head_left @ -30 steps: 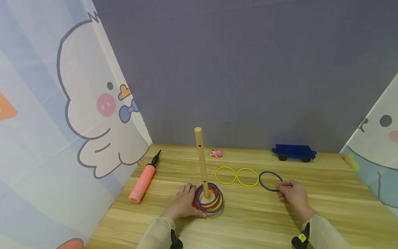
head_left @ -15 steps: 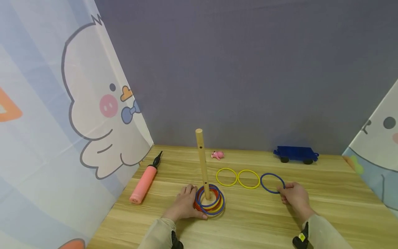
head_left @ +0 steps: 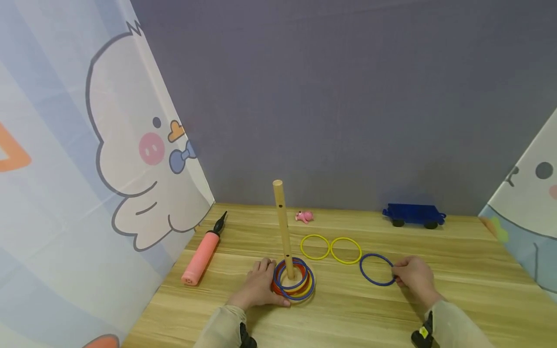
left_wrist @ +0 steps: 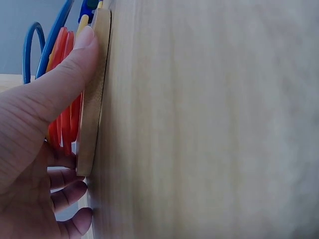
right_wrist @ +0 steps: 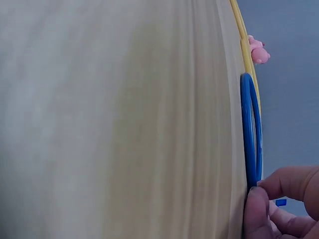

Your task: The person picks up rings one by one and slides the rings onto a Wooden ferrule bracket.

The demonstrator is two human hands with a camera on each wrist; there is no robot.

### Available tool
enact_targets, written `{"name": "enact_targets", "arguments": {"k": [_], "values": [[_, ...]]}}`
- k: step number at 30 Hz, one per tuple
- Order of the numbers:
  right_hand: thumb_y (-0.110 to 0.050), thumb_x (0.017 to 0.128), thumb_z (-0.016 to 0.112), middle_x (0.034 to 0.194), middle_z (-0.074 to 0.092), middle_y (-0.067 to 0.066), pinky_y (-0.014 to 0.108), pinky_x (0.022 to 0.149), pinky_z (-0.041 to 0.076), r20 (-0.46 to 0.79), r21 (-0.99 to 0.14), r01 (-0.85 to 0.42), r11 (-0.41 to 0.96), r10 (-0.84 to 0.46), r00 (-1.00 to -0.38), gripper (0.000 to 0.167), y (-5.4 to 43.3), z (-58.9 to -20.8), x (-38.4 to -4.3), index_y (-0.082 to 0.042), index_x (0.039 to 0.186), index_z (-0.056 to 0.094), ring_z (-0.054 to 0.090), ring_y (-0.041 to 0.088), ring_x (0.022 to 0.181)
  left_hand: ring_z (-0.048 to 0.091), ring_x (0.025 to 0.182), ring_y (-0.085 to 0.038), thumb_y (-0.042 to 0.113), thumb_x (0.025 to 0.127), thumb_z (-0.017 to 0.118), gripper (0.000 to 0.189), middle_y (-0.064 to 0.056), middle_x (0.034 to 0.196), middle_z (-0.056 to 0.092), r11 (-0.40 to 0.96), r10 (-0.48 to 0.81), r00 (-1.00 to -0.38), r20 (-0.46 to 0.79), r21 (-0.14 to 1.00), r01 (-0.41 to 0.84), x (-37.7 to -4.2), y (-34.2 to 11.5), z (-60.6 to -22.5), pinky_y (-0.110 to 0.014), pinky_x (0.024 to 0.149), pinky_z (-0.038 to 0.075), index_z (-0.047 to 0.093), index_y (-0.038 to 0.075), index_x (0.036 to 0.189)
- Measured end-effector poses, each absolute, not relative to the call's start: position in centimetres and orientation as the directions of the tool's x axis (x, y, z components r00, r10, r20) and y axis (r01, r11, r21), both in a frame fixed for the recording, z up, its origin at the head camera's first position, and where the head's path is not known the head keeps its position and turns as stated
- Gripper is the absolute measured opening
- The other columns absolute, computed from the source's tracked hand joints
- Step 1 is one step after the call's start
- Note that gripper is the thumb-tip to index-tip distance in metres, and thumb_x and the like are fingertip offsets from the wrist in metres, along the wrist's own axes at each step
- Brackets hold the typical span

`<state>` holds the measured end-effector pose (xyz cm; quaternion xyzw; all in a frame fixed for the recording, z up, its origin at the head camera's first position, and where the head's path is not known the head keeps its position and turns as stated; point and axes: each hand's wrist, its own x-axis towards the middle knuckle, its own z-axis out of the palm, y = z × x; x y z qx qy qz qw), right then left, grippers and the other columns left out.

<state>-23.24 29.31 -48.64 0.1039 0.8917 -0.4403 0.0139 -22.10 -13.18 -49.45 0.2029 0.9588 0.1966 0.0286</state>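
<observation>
My left hand (head_left: 258, 284) grips the round wooden base (left_wrist: 90, 129) of a ring toss stand, thumb on the near edge and fingers around the far side. Its upright post (head_left: 284, 227) rises through a loose pile of red rings (left_wrist: 65, 124), with yellow and blue ones among them. To the right, my right hand (head_left: 414, 275) pinches a blue ring (head_left: 376, 254) at its right edge between thumb and fingers. In the right wrist view that ring lies low, close along the tabletop. Two yellow rings (head_left: 315, 235) lie side by side just left of it.
A pink hand pump (head_left: 202, 258) with a black nozzle lies at the left. Along the back are a small pink animal figure (head_left: 304, 216) and a blue toy wagon (head_left: 414, 214). A grey backdrop (head_left: 339, 106) stands behind the table.
My right hand has drawn the blue ring slightly toward me, out of line with the yellow rings. Those have shifted a little left. The left hand stays on the base.
</observation>
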Motion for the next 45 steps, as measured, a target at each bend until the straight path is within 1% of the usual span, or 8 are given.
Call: {"name": "enact_targets", "arguments": {"k": [4,7,12,20,27,36,41,45], "values": [[-0.005,0.081,0.063,0.069,0.067,0.003,0.032,0.055,0.051,-0.086,-0.73,0.161,0.664,0.145,-0.986,0.018,29.1,-48.7,-23.2,0.008,0.089,0.07,0.062,0.016,0.059,0.036,0.124,-0.035,0.071,0.06,0.079,0.118,-0.017,0.137,0.04,0.846,0.401,-0.916,0.016,0.376,0.377,-22.1,-13.2,-49.4,-0.057,0.096,0.036,0.04,-0.002,0.144],[-0.007,0.08,0.064,0.07,0.066,0.002,0.032,0.056,0.048,-0.085,-0.693,0.152,0.704,0.13,-0.988,0.014,28.8,-48.5,-23.1,0.004,0.086,0.07,0.061,0.016,0.059,0.036,0.124,-0.035,0.07,0.06,0.08,0.118,-0.017,0.137,0.04,0.847,0.4,-0.916,0.007,0.38,0.373,-22.1,-13.2,-49.2,-0.057,0.097,0.035,0.04,-0.003,0.144],[-0.008,0.081,0.064,0.069,0.064,0.002,0.032,0.057,0.045,-0.092,-0.659,0.144,0.738,0.111,-0.99,0.009,28.3,-48.0,-22.9,0.001,0.081,0.068,0.058,0.017,0.059,0.036,0.125,-0.035,0.07,0.06,0.08,0.118,-0.017,0.137,0.039,0.846,0.398,-0.918,0.003,0.387,0.368,-22.1,-13.1,-49.1,-0.057,0.097,0.035,0.04,-0.002,0.144],[-0.01,0.077,0.067,0.063,0.059,-0.001,0.031,0.055,0.04,-0.077,-0.607,0.125,0.785,0.099,-0.992,0.007,27.9,-47.7,-22.8,-0.004,0.076,0.068,0.052,0.017,0.059,0.035,0.124,-0.036,0.069,0.059,0.081,0.118,-0.017,0.137,0.04,0.844,0.398,-0.917,0.012,0.386,0.371,-22.0,-13.1,-49.2,-0.058,0.096,0.036,0.04,-0.003,0.144],[-0.014,0.074,0.071,0.065,0.06,-0.003,0.032,0.058,0.038,-0.023,-0.59,0.071,0.804,0.071,-0.997,0.007,27.7,-47.6,-22.8,-0.007,0.075,0.071,0.049,0.016,0.061,0.036,0.123,-0.035,0.067,0.059,0.082,0.117,-0.016,0.135,0.04,0.839,0.396,-0.918,0.013,0.4,0.368,-22.0,-13.1,-49.0,-0.058,0.096,0.035,0.04,-0.003,0.143],[-0.01,0.079,0.069,0.067,0.064,-0.001,0.03,0.056,0.041,-0.079,-0.647,0.078,0.758,0.035,-0.996,0.008,27.3,-47.8,-22.8,-0.004,0.079,0.073,0.054,0.015,0.06,0.035,0.124,-0.035,0.066,0.06,0.082,0.116,-0.016,0.136,0.039,0.837,0.401,-0.916,0.004,0.406,0.368,-21.9,-13.2,-48.8,-0.058,0.096,0.034,0.04,-0.004,0.143],[-0.002,0.08,0.066,0.071,0.066,0.004,0.031,0.057,0.052,-0.143,-0.767,0.111,0.632,0.0,-0.99,0.011,26.5,-47.8,-22.4,0.006,0.085,0.072,0.061,0.016,0.063,0.035,0.124,-0.035,0.067,0.06,0.081,0.116,-0.016,0.136,0.039,0.84,0.401,-0.916,-0.004,0.401,0.366,-21.9,-13.2,-48.8,-0.057,0.097,0.034,0.04,-0.003,0.143],[0.0,0.083,0.066,0.076,0.065,0.007,0.034,0.058,0.054,-0.182,-0.834,0.145,0.533,-0.018,-0.983,0.015,25.5,-47.4,-22.1,0.011,0.093,0.069,0.062,0.018,0.066,0.035,0.125,-0.035,0.068,0.06,0.081,0.116,-0.016,0.137,0.039,0.842,0.402,-0.916,-0.004,0.395,0.368,-22.0,-13.2,-48.9,-0.057,0.097,0.034,0.04,-0.003,0.143]]}}
